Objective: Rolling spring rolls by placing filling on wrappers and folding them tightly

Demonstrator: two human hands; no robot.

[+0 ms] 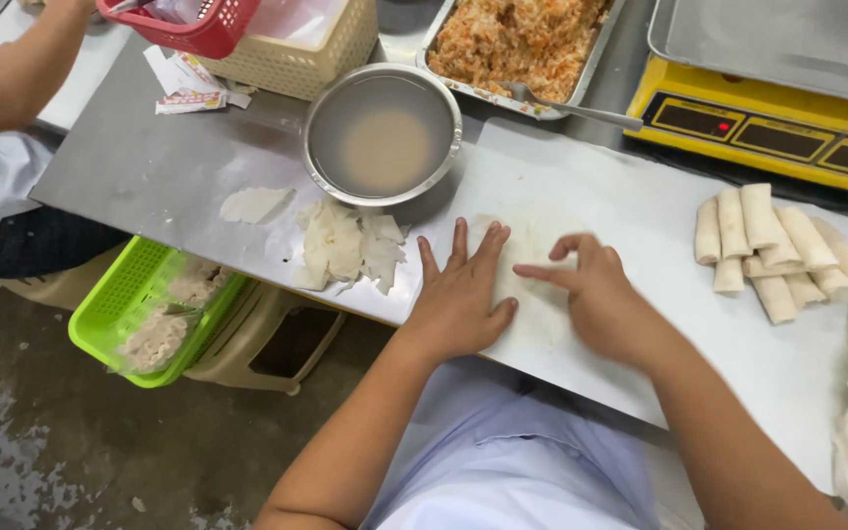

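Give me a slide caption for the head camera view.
Left hand and right hand press a thin wrapper flat beside finished rolls.

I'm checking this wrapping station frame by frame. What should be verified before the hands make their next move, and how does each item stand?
1. Wrapper sheet lying flat on the white board: ok.
2. Left hand pressing the sheet flat, fingers spread: ok.
3. Right hand free of any tool, fingertips on the sheet: ok.
4. Filling tray with spoon in it, behind the board: ok.
5. Metal bowl holds cloudy liquid: ok.
6. Filling already on the sheet: not ok, none seen.
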